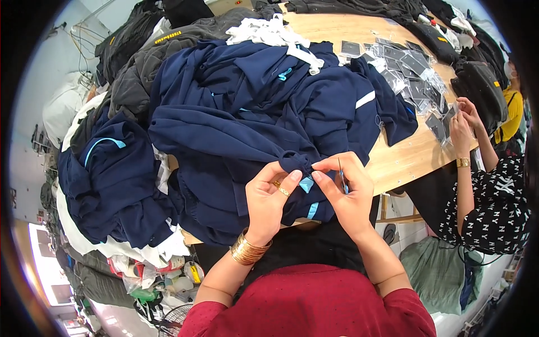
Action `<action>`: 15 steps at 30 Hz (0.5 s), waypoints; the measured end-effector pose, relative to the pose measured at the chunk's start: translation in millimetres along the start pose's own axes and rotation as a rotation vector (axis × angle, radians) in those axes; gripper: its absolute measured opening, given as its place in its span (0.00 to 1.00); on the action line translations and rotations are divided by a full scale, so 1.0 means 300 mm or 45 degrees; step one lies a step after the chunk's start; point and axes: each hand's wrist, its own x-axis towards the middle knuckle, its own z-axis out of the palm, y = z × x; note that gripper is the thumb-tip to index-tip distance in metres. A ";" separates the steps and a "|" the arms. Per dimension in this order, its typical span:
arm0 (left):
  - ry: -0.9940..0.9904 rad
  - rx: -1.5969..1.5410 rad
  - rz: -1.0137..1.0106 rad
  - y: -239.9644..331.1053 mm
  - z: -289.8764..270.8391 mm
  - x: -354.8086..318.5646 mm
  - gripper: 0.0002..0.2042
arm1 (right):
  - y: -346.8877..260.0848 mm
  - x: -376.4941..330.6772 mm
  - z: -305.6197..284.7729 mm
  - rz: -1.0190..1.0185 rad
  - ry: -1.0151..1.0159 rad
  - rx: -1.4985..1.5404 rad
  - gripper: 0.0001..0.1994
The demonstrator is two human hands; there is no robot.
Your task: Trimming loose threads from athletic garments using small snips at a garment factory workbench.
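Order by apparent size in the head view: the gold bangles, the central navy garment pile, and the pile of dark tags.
1. Navy garment pile
2. Pile of dark tags
3. Gold bangles
The bangles look smallest even though nearer the camera.

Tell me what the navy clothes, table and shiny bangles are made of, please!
The navy clothes look like soft, matt fabric, perhaps knitted, because they droop in rounded folds. The table looks like smooth wood or plywood: pale tan with faint grain. The bangles seem to be polished metal, since they're gold-coloured and gleam; I can't tell whether it's real gold.
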 end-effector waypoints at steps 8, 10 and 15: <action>-0.034 0.041 0.009 -0.005 0.009 0.001 0.09 | 0.044 0.005 0.012 -0.105 -0.047 -0.001 0.08; 0.013 -0.064 0.008 -0.012 0.002 0.003 0.09 | 0.029 0.004 0.007 -0.139 -0.064 -0.018 0.08; 0.043 -0.135 -0.057 0.001 0.003 0.004 0.09 | 0.023 -0.008 -0.039 0.015 -0.174 -0.149 0.14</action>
